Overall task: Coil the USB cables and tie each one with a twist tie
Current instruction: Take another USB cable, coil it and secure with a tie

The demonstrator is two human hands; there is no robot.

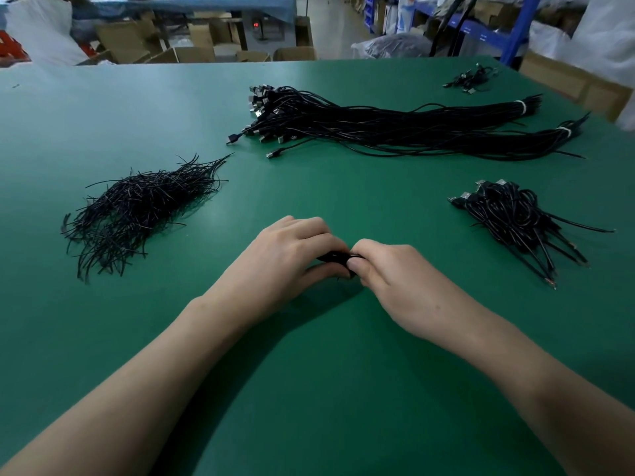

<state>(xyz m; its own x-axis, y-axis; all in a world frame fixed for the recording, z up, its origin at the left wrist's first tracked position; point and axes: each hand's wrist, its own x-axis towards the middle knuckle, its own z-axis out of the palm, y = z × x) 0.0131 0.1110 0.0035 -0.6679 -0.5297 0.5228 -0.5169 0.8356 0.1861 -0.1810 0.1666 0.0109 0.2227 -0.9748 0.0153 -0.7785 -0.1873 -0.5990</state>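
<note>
Both my hands meet over the middle of the green table (pixel 309 372). My left hand (pixel 285 259) curls round a small coiled black USB cable (pixel 335 257), of which only a dark strip shows between the hands. My right hand (pixel 388 280) pinches the same bundle from the right with thumb and fingers; whether a twist tie is in that pinch is hidden. A heap of black twist ties (pixel 137 211) lies to the left. Long uncoiled USB cables (pixel 395 125) lie in banded bundles further back. A pile of coiled, tied cables (pixel 515 218) sits to the right.
A few more cables (pixel 472 79) lie at the far right corner of the table. Beyond the far edge stand cardboard boxes (pixel 192 39), white bags and blue shelving (pixel 515 32).
</note>
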